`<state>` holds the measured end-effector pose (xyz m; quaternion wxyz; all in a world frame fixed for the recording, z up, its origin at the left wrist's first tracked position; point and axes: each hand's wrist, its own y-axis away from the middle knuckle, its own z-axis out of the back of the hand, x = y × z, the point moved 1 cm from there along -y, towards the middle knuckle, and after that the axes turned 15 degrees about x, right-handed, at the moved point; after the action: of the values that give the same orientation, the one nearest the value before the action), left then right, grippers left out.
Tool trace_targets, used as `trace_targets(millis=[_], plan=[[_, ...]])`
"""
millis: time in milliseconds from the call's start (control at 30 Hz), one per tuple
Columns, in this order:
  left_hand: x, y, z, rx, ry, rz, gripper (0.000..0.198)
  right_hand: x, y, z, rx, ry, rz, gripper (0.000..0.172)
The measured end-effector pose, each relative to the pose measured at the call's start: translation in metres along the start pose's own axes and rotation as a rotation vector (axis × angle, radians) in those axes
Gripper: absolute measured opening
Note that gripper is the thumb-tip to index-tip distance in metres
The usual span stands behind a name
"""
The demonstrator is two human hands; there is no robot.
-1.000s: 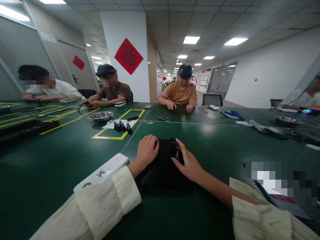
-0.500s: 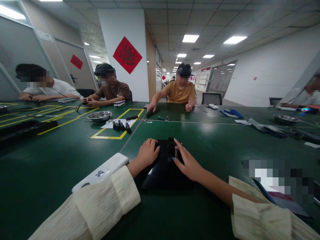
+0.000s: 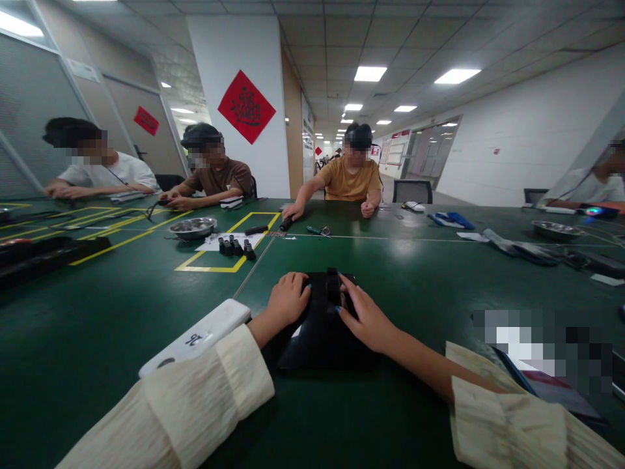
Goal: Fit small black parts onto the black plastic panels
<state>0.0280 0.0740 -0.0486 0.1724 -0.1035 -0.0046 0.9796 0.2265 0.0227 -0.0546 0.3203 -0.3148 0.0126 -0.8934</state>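
Head view: resting left hand (image 3: 287, 301) on black base (image 3: 322, 348), right hand (image 3: 368, 316) against block (image 3: 333, 284), closure of both unclear; showing "26" on white case (image 3: 212, 326).

Ceiling panels (image 3: 370, 73) shone right of the white pillar (image 3: 239, 166), while the green table (image 3: 430, 293) below it lay dim, with pale glare to the pillar's lower right. Wide-angle distortion slanted the grey partition (image 3: 29, 98) left of it.

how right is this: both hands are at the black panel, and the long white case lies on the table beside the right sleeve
Only the side is wrong: the long white case lies beside the left sleeve, as the head view shows. The left hand and right hand are indeed at the black panel.
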Motion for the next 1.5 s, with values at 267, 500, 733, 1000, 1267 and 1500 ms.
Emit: trace_targets(millis=[267,500,733,1000,1267,1500], plan=[[0.001,-0.002,-0.005,0.011,-0.001,-0.068,0.027,-0.002,-0.001,-0.002,0.014,0.094,0.013,0.047],[0.0,-0.004,-0.004,-0.088,0.071,-0.069,0.022,0.002,0.0,0.001,0.02,0.098,0.015,0.045],[-0.006,-0.001,0.004,-0.107,-0.049,-0.019,0.027,0.005,0.0,0.001,0.022,0.085,-0.011,0.045],[-0.006,0.0,0.005,-0.077,-0.05,0.01,0.031,0.009,0.001,0.005,0.027,0.082,0.0,0.045],[-0.003,-0.002,0.005,-0.112,-0.02,0.076,0.034,-0.002,0.005,-0.004,-0.139,0.083,0.002,0.067],[-0.002,-0.001,0.005,-0.116,-0.114,0.108,0.027,0.035,0.022,-0.002,-0.143,0.454,0.399,0.05]])
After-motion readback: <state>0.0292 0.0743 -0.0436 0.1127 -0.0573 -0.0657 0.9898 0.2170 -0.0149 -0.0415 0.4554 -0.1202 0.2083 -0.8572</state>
